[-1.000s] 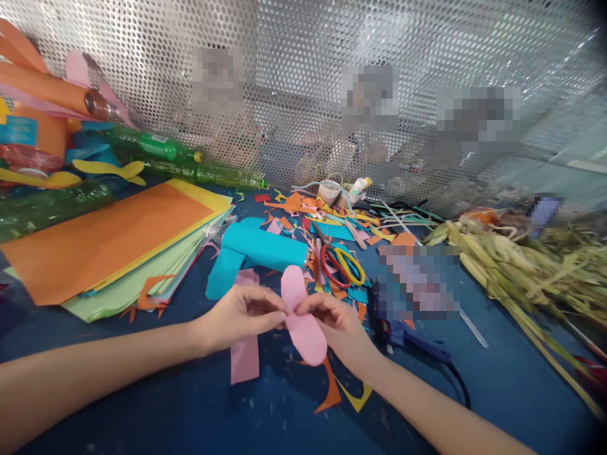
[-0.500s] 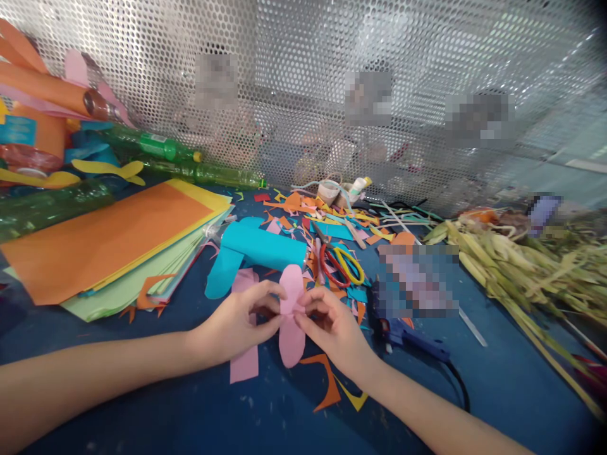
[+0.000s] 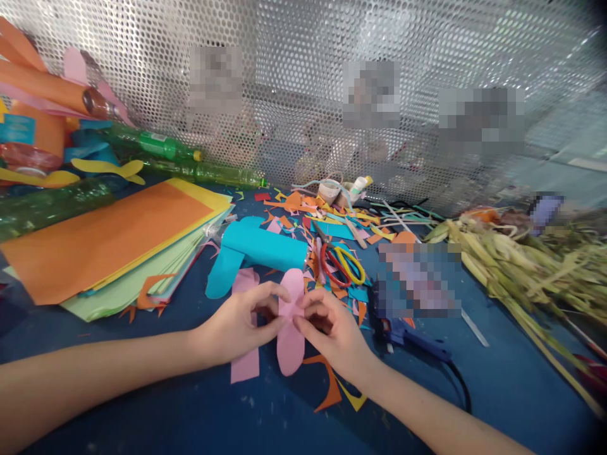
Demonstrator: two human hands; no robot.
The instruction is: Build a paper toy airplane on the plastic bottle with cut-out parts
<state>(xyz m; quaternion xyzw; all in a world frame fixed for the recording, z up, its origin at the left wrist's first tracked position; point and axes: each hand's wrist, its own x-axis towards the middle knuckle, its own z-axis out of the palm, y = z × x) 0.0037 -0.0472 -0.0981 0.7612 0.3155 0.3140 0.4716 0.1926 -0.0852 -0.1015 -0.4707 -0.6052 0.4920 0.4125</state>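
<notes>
A pink paper propeller shape with two rounded lobes stands between my hands above the blue table. My left hand pinches its narrow middle from the left, thumb and fingers closed. From the right, my right hand pinches the same middle part. Behind my left hand lies a pink paper strip, partly covered by it. Just beyond my hands a bottle wrapped in blue paper lies on its side, with a blue fin sticking out toward me.
Scissors with red and yellow handles lie on paper scraps. A blue glue gun is right of my hands. Coloured sheets and green bottles are left, dry husks right. A perforated metal screen stands behind.
The pink propeller shape has tipped slightly, its lower lobe now reaching a little nearer to me. Both hands keep their pinch at its middle, with small finger shifts.
</notes>
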